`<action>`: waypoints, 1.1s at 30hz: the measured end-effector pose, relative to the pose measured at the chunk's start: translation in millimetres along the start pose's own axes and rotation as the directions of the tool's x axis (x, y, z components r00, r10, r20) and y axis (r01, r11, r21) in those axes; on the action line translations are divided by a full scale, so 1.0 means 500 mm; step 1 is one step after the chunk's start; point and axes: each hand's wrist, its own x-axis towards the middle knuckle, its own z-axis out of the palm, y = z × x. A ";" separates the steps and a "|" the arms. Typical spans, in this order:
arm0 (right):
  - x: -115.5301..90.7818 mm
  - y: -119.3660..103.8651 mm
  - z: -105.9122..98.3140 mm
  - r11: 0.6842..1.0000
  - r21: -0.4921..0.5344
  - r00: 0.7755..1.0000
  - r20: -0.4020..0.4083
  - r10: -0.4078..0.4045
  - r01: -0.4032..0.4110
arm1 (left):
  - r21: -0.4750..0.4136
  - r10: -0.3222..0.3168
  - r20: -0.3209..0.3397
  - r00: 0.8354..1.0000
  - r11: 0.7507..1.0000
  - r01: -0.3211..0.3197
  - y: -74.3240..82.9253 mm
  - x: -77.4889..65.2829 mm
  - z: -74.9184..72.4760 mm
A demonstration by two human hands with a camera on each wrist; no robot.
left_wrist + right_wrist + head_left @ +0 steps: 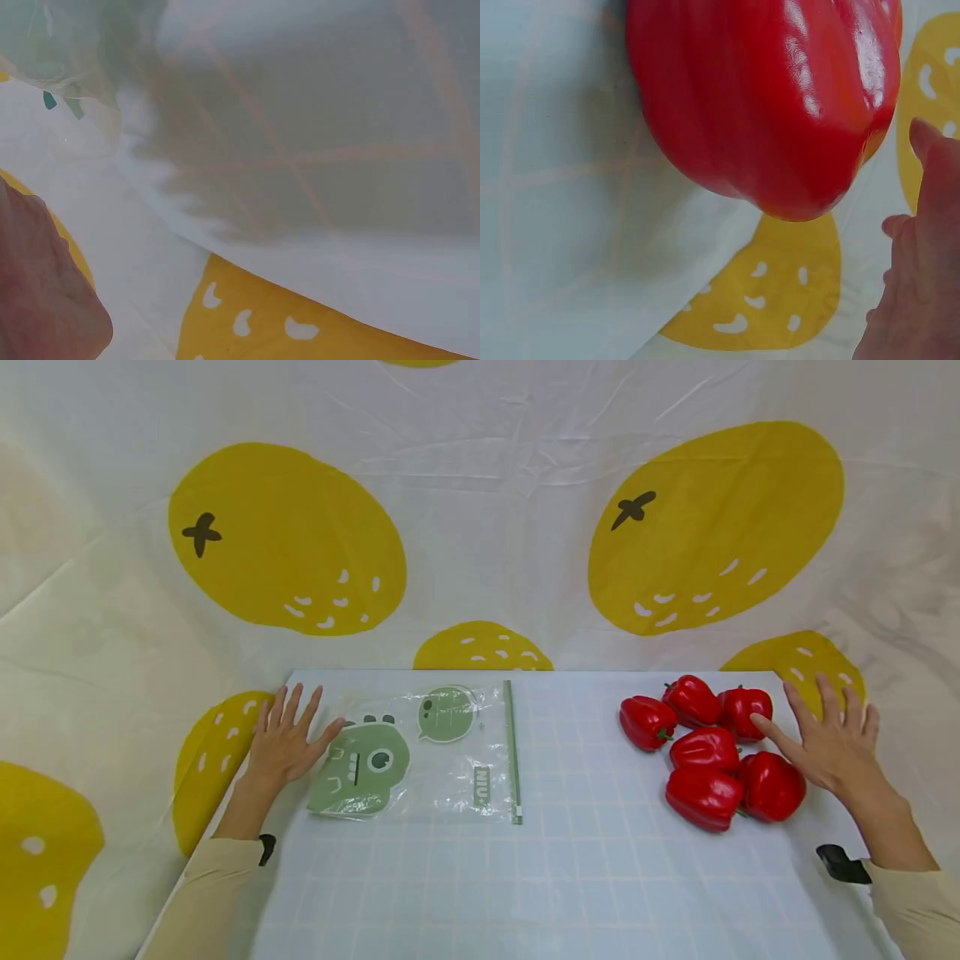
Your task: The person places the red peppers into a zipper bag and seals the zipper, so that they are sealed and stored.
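A clear zip bag [442, 777] with a green dinosaur print and a green slider edge lies flat on the left of the table. Beside its left end is my left hand [283, 747], fingers spread, thumb over the bag's corner. Several red bell peppers [705, 797] sit grouped on the right. My right hand [836, 747] is spread just right of them, its thumb near the rearmost right pepper; whether it touches is unclear. In the right wrist view one bell pepper [757, 97] looms large, with part of the right hand [922, 277] at the edge. Neither hand holds anything.
The table [555, 885] has a pale blue checked cover. Behind and around it hangs a white cloth [495, 552] printed with big yellow fruits. Dark bands [843, 864] sit at both wrists, by the beige sleeves [918, 902].
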 end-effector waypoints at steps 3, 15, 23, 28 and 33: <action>0.000 -0.002 0.001 1.000 -0.001 1.000 -0.011 -0.002 0.002 | -0.016 -0.004 -0.001 1.000 1.000 0.004 0.001 -0.001 0.000; -0.008 -0.040 0.011 0.994 0.094 0.974 -0.224 -0.028 0.051 | -0.038 0.050 -0.207 0.977 0.998 -0.059 0.027 0.001 0.011; -0.015 -0.080 0.000 0.992 0.116 0.968 -0.251 -0.013 0.043 | -0.093 -0.002 -0.212 0.977 0.996 -0.018 0.057 -0.001 0.007; -0.023 -0.099 -0.001 0.990 0.130 0.964 -0.266 -0.025 0.061 | -0.153 -0.034 -0.172 0.985 0.988 0.008 0.079 -0.006 0.006; -0.032 -0.114 -0.002 0.988 0.131 0.957 -0.289 -0.040 0.081 | -0.203 -0.051 -0.145 0.988 0.979 0.020 0.098 -0.009 0.012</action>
